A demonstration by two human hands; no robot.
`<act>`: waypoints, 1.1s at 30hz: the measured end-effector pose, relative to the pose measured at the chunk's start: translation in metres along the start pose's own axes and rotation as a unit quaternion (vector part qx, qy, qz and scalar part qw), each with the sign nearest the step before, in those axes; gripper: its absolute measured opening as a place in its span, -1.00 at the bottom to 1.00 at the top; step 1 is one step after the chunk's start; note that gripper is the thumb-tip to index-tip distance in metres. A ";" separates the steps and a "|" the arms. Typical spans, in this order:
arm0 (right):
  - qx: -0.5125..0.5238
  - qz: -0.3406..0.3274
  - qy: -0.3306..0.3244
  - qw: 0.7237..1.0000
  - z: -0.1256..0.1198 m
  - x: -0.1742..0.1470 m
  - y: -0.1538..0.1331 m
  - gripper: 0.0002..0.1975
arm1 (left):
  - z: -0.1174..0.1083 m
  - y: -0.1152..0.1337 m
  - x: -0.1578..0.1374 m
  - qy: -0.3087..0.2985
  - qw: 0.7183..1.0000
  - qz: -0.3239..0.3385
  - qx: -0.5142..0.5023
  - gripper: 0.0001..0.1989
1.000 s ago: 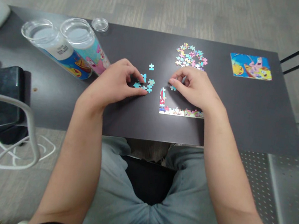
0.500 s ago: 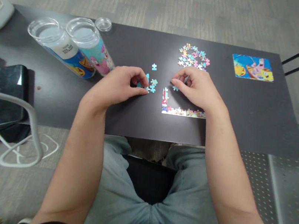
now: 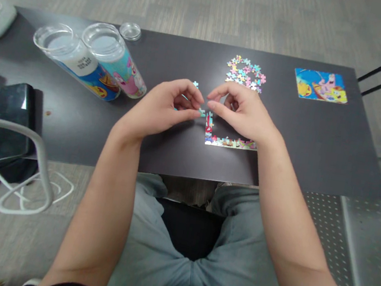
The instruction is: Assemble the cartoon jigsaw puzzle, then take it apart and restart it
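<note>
My left hand (image 3: 171, 104) hovers low over the table, thumb and fingers apart. Light-blue puzzle pieces (image 3: 202, 112) show at its fingertips, while others beneath it are mostly hidden. Close by on the right, my right hand (image 3: 243, 110) has thumb and index finger nearly together in a pinch; whatever lies between them is too small to make out. Below it is a partly joined puzzle border (image 3: 229, 143), an L shape with a left side and a bottom row, its right end covered by my wrist. A loose pile of puzzle pieces (image 3: 246, 72) lies beyond my right hand.
Two clear-topped canisters with cartoon prints, a blue one (image 3: 92, 78) and a pink-and-teal one (image 3: 129, 74), stand at left. A clear lid (image 3: 130, 31) lies behind them. A cartoon picture card (image 3: 321, 86) rests at far right. A black device (image 3: 9, 120) and white cable (image 3: 42, 164) are at left.
My left hand has moved right, bringing its fingertips close to the border's upper left corner. My right hand has shifted slightly left, so the two hands' fingertips nearly meet.
</note>
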State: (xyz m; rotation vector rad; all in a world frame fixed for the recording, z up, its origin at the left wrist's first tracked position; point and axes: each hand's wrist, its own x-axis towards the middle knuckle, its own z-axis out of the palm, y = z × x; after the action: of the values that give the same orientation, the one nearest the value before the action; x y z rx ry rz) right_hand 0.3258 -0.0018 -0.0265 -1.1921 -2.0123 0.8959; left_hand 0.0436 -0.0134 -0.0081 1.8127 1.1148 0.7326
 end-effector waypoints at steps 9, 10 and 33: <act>0.064 0.006 -0.041 0.997 0.000 -0.001 -0.004 -0.58 | 0.018 0.011 0.009 0.044 0.999 -0.007 0.005 -0.63; 0.059 0.005 -0.047 0.997 0.000 -0.001 -0.004 -0.61 | 0.018 0.012 0.009 0.051 0.999 -0.011 0.012 -0.62; -0.040 0.033 0.006 0.999 0.004 0.005 0.014 -0.94 | 0.036 0.000 0.015 0.058 0.977 -0.016 0.206 -0.57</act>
State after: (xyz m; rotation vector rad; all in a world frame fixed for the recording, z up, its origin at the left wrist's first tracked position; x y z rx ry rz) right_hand 0.3271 0.0073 -0.0392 -1.3107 -2.0273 0.8454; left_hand 0.0792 -0.0131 -0.0236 2.1084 1.4530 0.6272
